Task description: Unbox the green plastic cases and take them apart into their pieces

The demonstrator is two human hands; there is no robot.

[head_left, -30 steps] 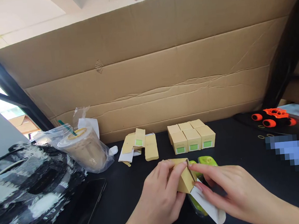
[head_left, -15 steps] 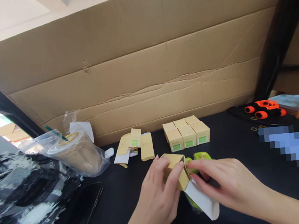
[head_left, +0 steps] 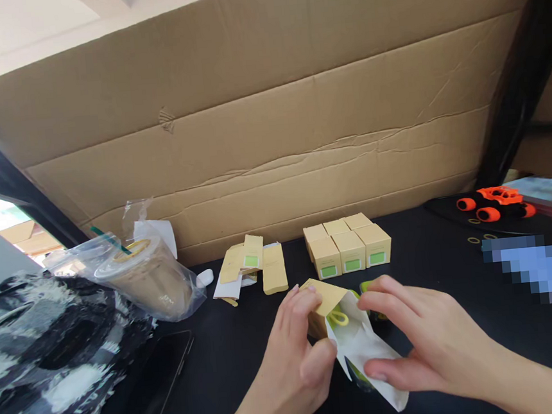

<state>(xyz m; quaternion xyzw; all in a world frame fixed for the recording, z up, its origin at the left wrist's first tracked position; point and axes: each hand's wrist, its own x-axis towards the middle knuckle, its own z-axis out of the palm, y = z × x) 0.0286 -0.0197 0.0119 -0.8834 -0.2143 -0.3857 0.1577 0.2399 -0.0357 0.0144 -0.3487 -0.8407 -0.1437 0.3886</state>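
My left hand (head_left: pixel 292 360) grips a small kraft cardboard box (head_left: pixel 324 302) with its end flaps open toward me. A yellow-green item (head_left: pixel 338 318) shows inside the opening. My right hand (head_left: pixel 416 343) holds the box's white inner flap (head_left: pixel 366 354) from the right, with fingertips at the top edge. Part of a green object (head_left: pixel 366 286) peeks out just behind my right fingers. Both hands are over the black table (head_left: pixel 445 263), in front of a block of several closed kraft boxes with green labels (head_left: pixel 350 249).
Flat unfolded kraft boxes (head_left: pixel 257 270) lie left of the block. A cup with a straw in a plastic bag (head_left: pixel 147 276) stands at the left, beside a black-and-white cloth (head_left: pixel 52 355). An orange toy car (head_left: pixel 493 204) sits far right. A large cardboard sheet (head_left: pixel 269 124) walls the back.
The box's end has opened: the white flap is now pulled down toward me and the yellow-green item shows inside. My right hand shifted from the box's top edge to the flap.
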